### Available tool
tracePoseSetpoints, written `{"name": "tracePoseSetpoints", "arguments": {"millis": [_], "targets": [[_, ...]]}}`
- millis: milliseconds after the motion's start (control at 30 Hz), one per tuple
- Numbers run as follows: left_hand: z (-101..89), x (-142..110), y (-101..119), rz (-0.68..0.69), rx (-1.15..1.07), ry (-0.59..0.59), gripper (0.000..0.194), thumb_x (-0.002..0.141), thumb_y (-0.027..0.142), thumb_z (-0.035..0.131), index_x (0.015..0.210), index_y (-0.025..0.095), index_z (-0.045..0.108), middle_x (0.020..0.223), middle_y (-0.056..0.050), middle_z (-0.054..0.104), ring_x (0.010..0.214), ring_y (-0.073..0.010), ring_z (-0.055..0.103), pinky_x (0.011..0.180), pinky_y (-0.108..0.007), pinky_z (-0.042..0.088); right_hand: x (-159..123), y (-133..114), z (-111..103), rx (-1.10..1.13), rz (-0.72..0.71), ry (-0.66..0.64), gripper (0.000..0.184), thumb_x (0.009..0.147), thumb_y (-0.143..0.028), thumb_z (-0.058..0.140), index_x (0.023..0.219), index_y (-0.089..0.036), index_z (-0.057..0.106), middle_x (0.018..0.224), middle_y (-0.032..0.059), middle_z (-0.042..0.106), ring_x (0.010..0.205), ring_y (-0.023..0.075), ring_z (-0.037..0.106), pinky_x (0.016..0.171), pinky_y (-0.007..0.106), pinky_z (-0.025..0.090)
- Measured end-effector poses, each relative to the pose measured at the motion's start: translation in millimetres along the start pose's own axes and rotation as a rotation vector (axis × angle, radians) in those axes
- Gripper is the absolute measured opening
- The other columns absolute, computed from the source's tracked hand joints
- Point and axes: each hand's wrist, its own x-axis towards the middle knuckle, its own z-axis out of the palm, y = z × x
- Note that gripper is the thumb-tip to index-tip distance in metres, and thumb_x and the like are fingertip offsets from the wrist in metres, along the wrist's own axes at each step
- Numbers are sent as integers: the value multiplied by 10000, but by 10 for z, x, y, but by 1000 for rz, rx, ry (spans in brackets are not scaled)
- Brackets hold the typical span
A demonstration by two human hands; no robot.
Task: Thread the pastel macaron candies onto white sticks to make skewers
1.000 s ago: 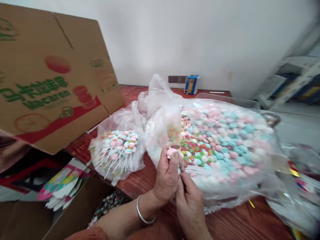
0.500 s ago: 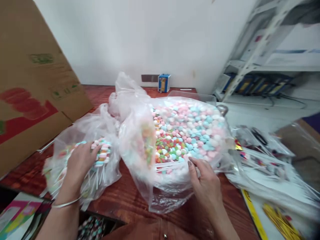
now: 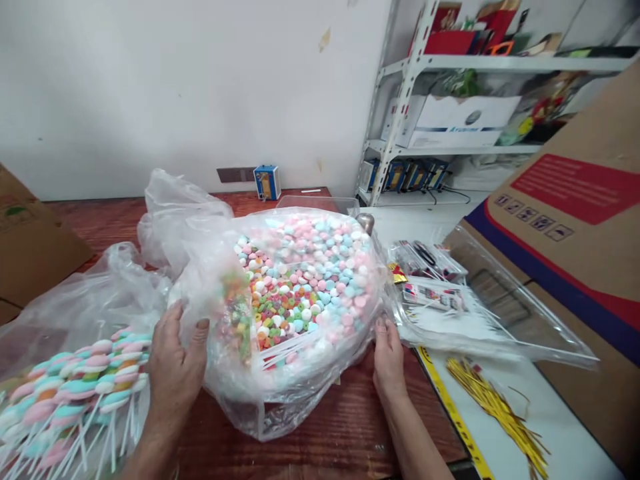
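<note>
A large clear plastic bag surrounds a wide heap of pastel marshmallows, with colourful ring-shaped candies and several white sticks at its near left. My left hand is at the bag's left side, thumb and fingers apart, holding nothing. At the lower right edge of the same bag, my right hand has its fingers closed on the plastic; the fingertips are partly hidden. Left of my left hand, marshmallow skewers on white sticks lie in another clear bag.
On the right are a clear tray, packaged items and yellow twist ties. A cardboard box stands beyond them, another box at left. A small blue box sits by the wall, near white shelving.
My left hand has left the bag of skewers and come to the big bag's left side. My right hand has shifted to its right edge. The view has swung right.
</note>
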Motion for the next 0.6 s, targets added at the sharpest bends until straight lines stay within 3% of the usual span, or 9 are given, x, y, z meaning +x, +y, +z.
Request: {"name": "tracePoseSetpoints", "arguments": {"millis": [133, 233, 333, 433, 500, 600], "targets": [[45, 336, 308, 228, 6, 151, 549, 968, 463, 488, 1397, 121, 505, 1460, -217, 512, 1411, -356, 426, 1188, -524, 316, 33, 43, 98, 71, 31, 20, 723, 929, -644, 374, 1336, -81, 576, 1352, 194, 637, 1257, 287, 575, 1037, 390, 441], [146, 791, 707, 433, -57, 112, 480, 957, 435, 536, 1344, 152, 549, 1418, -177, 560, 1365, -309, 485, 1175, -467, 353, 56, 0, 184, 89, 26, -2, 781, 862, -676, 500, 1393, -105, 537, 1441, 201, 567, 1333, 319, 519, 1081, 426, 410], [472, 1418, 1204, 562, -6, -87, 424, 981, 423, 489, 1290, 152, 590, 1384, -153, 590, 1348, -296, 490, 1162, -432, 358, 76, -22, 268, 92, 21, -9, 855, 833, -707, 529, 1427, -93, 500, 1496, 226, 502, 1391, 348, 459, 1120, 469, 372], [991, 2059, 1722, 555, 230, -471, 438, 1028, 401, 386, 1273, 101, 591, 1356, -203, 584, 1335, -340, 484, 1126, -471, 373, 57, 2, 331, 92, 15, 2, 882, 854, -724, 481, 1437, -63, 477, 1516, 259, 464, 1417, 374, 425, 1128, 508, 363], [1393, 2378, 2018, 556, 274, -608, 414, 1018, 399, 434, 1165, 79, 651, 1258, -221, 628, 1261, -378, 542, 1065, -513, 426, 19, 33, 361, 95, -2, 14, 847, 873, -715, 461, 1435, -82, 481, 1508, 248, 480, 1417, 368, 431, 1120, 510, 381], [1987, 2630, 2298, 626, 269, -833, 344, 967, 370, 590, 1237, 159, 617, 1269, -122, 625, 1104, -267, 632, 931, -468, 547, -37, 88, 387, 39, -63, 37, 751, 926, -626, 471, 1446, -84, 479, 1514, 243, 477, 1414, 370, 441, 1090, 522, 426]]}}
